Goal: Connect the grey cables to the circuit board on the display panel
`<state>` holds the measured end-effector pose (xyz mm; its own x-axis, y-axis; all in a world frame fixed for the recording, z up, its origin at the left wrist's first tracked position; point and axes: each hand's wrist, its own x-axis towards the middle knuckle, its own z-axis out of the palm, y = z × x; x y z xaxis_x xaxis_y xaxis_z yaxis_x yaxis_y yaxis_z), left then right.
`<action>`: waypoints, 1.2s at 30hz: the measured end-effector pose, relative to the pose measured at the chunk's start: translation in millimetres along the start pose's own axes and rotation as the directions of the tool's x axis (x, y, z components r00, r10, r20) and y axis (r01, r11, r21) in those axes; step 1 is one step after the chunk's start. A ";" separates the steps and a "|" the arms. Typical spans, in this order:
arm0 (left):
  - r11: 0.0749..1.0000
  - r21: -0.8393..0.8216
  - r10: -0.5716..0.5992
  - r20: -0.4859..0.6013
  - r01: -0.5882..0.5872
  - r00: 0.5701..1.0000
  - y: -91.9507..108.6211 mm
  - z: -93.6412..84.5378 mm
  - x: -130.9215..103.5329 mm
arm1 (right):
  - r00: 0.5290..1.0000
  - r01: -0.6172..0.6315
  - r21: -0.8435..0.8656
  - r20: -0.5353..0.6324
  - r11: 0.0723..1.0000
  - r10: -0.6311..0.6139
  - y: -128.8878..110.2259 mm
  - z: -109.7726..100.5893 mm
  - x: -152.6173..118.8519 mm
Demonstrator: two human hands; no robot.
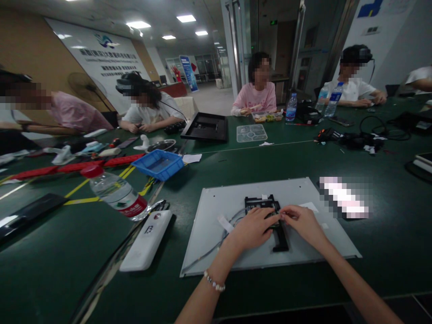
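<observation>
A flat pale grey panel (pixel 324 243), like the back of a display, lies on the table in front of me. On its middle sits a black plastic bracket (pixel 281 240); my hands cover part of it. My left hand (pixel 254 227) lies over the bracket with its fingers stretched out, the fingertips near its right side. Close beside them, my right hand (pixel 300 220) has thumb and index finger pinched together at the bracket's right edge. Whatever is in that pinch is too small to tell. A grey cable (pixel 211 249) loops over the panel's left side, under a white tape piece (pixel 225 223).
To the left are a white power bank (pixel 146 240), a tilted water bottle (pixel 118 193) and a blue tray (pixel 158 164). A blurred-out phone (pixel 344 198) lies right of the panel. Farther back stand a black monitor casing (pixel 205 127) and several people around the table.
</observation>
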<state>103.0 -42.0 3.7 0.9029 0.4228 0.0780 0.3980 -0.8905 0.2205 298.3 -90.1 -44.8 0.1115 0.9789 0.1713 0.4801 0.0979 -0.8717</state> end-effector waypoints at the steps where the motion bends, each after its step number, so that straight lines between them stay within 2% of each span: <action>1: 1.000 -0.005 0.001 -0.002 -0.001 1.000 -0.1 0.0 0.1 | 1.000 0.009 -0.022 -0.005 1.000 -0.010 -0.9 0.1 -0.2; 9: 1.000 -0.014 0.002 0.003 -0.002 1.000 0.5 -1.6 0.5 | 1.000 -0.012 -0.082 0.005 0.997 0.012 -3.3 -3.3 -2.8; 13: 1.000 -0.016 0.003 0.003 -0.003 1.000 0.7 -1.0 0.6 | 0.997 -0.080 0.033 -0.009 0.996 0.080 4.3 -3.1 -2.3; 17: 1.000 -0.017 0.012 -0.003 -0.012 1.000 1.4 -1.9 0.5 | 0.987 -0.161 0.165 0.028 0.973 0.159 11.0 -0.5 -0.4; 25: 1.000 -0.021 0.011 0.003 -0.011 1.000 2.5 -3.3 0.7 | 0.994 -0.111 0.078 0.013 0.991 0.111 6.2 2.0 -1.6; 36: 1.000 -0.012 0.014 -0.013 -0.014 1.000 3.0 -2.5 1.4 | 0.999 0.039 -0.119 -0.005 0.992 -0.040 -2.1 0.9 -3.5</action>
<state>105.0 -43.7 6.9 0.9059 0.4129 0.0937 0.3837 -0.8942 0.2306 296.1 -93.6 -44.0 0.0963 0.9733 0.2081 0.5846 0.1140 -0.8033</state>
